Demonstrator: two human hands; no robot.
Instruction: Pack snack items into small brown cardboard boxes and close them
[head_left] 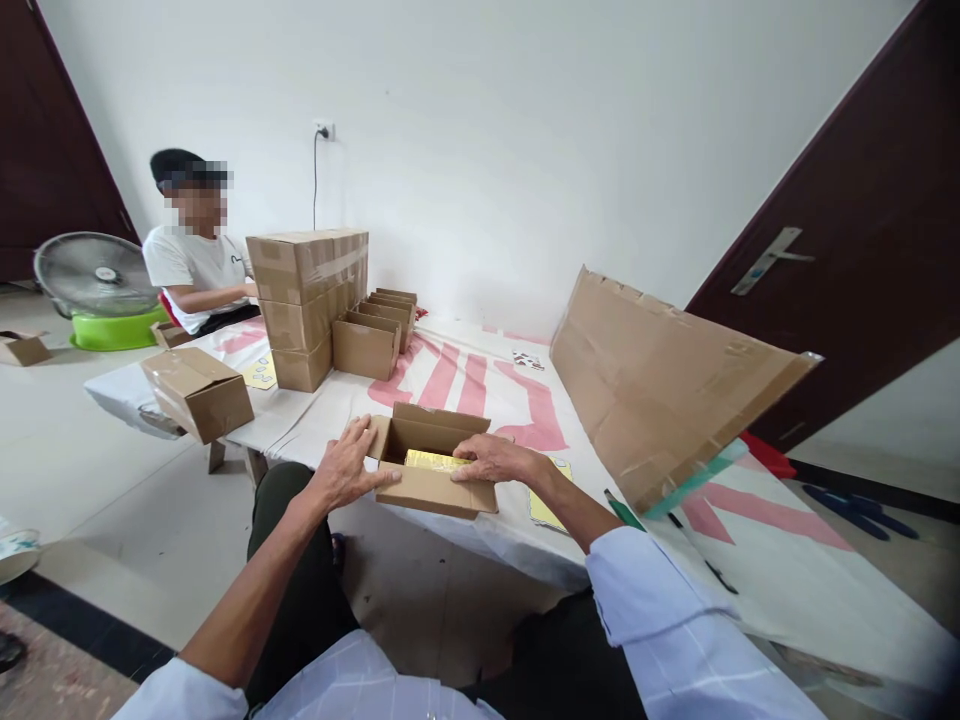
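An open cardboard box with raised flaps sits at the near edge of the table. My left hand grips its left end, with the thumb along the front flap and the fingers on the side flap. Inside the box lies a yellow pack; its lower part is hidden by the front wall. My right hand reaches over the box's right end, its fingers and thumb closed around the right end of the yellow pack. A yellow printed sheet lies partly under my right forearm.
Taped cartons are stacked at the left, with several open boxes beside them. Another carton rests at the table's left edge. A large cardboard sheet leans at the right. A person sits behind the stack, near a fan.
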